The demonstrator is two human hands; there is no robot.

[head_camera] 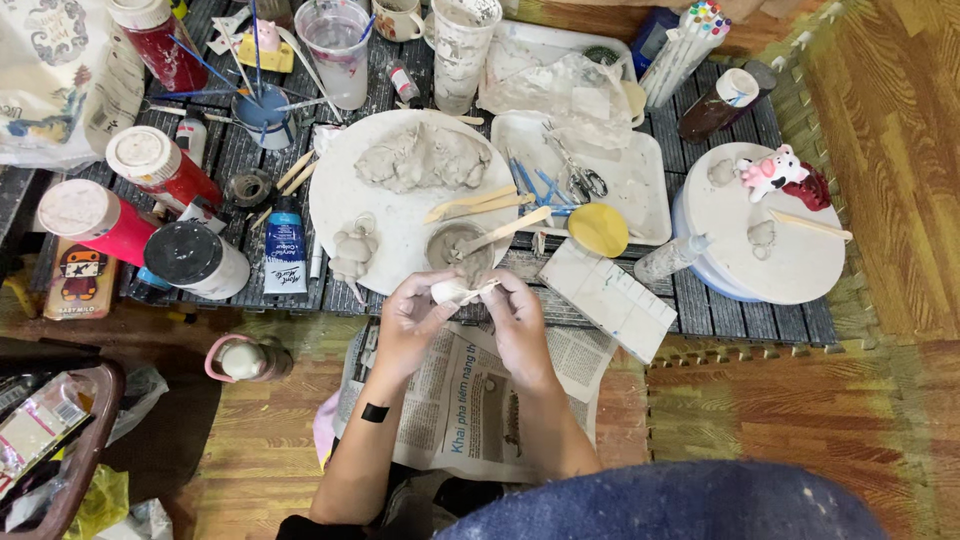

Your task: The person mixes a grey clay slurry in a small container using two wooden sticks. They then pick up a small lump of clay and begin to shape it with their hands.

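My left hand (415,318) and my right hand (517,312) meet over the near edge of a low slatted table, both pinching a small pale lump of clay (447,291). A thin pale strip or stick sticks out of the lump toward my right hand's fingers. Just beyond them stands a small cup of grey slip (455,247) with a wooden tool leaning in it, on a round white board (340,190). That board also carries a flat grey clay slab (425,158) and a small clay figure (352,252). A sheet of newspaper (470,400) lies under my forearms.
Paint jars with white and black lids (150,170) stand at left with a paint tube (286,250). A white tray (640,175) holds tools and scissors, beside a yellow disc (598,230). A turntable (790,255) at right carries a painted figurine (770,172). Cups and brushes line the back.
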